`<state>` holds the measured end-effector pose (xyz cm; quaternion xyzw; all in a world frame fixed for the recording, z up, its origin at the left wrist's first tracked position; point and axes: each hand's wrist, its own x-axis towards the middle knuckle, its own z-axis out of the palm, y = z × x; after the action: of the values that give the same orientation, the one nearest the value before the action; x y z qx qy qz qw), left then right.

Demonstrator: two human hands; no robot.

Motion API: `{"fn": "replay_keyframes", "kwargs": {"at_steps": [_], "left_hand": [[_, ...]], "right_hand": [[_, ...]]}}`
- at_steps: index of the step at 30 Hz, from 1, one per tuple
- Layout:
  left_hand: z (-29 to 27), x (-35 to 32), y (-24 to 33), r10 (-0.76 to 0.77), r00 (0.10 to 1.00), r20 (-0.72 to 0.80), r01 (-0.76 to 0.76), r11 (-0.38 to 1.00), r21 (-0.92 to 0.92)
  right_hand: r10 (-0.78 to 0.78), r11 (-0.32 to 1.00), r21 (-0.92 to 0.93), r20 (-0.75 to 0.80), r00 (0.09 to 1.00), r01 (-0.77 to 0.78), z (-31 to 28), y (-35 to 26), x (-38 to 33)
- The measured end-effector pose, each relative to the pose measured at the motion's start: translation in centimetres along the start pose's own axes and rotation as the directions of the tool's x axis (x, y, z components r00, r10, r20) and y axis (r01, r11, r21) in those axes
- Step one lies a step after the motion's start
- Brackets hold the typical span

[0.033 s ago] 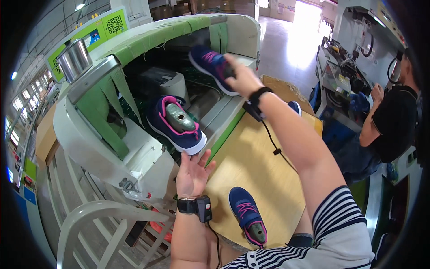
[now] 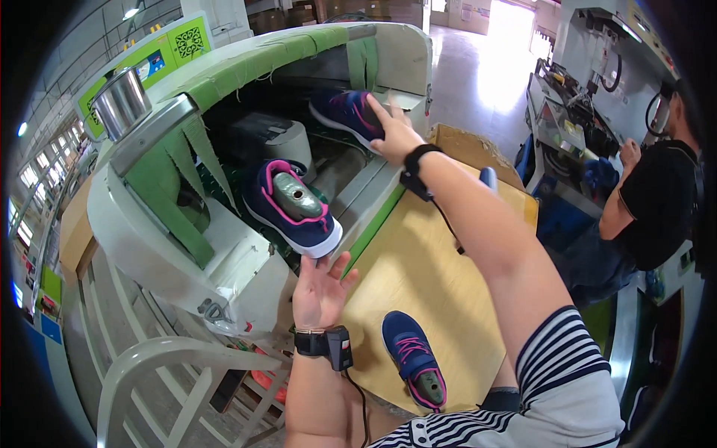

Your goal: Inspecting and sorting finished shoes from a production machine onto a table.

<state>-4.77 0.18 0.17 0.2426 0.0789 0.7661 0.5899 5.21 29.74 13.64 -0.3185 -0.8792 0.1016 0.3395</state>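
My left hand (image 2: 321, 291) is palm up with its fingers spread, fingertips at the white-soled heel of a navy sneaker (image 2: 291, 209). That sneaker has pink lining and a grey-green shoe last inside, and sits at the opening of a white machine (image 2: 149, 231). Farther right in the same opening is a second navy sneaker (image 2: 343, 112) with pink laces. My right hand (image 2: 399, 134) has stretched fingers and thumb apart around its heel end, seemingly touching it. A third navy sneaker (image 2: 413, 358), also on a last, lies on the tan board near me.
Green cloth strips (image 2: 276, 63) edge the machine's opening. A metal cup (image 2: 122, 103) stands on its left top. Pale metal rails (image 2: 142, 358) are at lower left. A cardboard box (image 2: 470, 149) stands beyond the board (image 2: 441, 261). At right, a person (image 2: 650, 194) works near equipment.
The second sneaker has moved slightly left and deeper into the opening. My right hand's fingers have spread at its heel. My left hand has barely moved.
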Motion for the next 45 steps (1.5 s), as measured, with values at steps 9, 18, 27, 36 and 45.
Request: {"fn": "replay_keyframes", "kwargs": {"at_steps": [9,18,27,36,45], "left_hand": [[-0.1,0.0,0.1,0.146,0.989,0.003,-0.145,0.979,-0.141],[1.2,-0.3,-0.8,0.039,0.999,-0.028,-0.039,0.999,0.018],[-3.6,-0.7,-7.9,-0.071,0.902,-0.426,0.426,-0.019,0.904],[0.4,-1.9,-10.2,-0.637,0.744,-0.202,0.258,-0.004,0.966],[0.7,-1.2,-10.0,-0.245,0.948,-0.203,0.223,0.061,0.973]], "right_hand": [[-0.162,0.915,-0.287,0.385,0.909,0.285,6.6,-2.9,-14.4],[0.016,0.953,-0.286,0.366,0.93,0.097,1.8,0.9,-31.2],[0.264,0.94,0.107,0.374,0.889,-0.324,-0.5,-1.2,-40.2],[0.736,-0.128,0.756,0.506,0.449,-0.642,-1.4,-3.0,-33.9],[0.703,-0.163,0.84,0.467,0.536,-0.518,-1.8,2.1,-37.2]]}}
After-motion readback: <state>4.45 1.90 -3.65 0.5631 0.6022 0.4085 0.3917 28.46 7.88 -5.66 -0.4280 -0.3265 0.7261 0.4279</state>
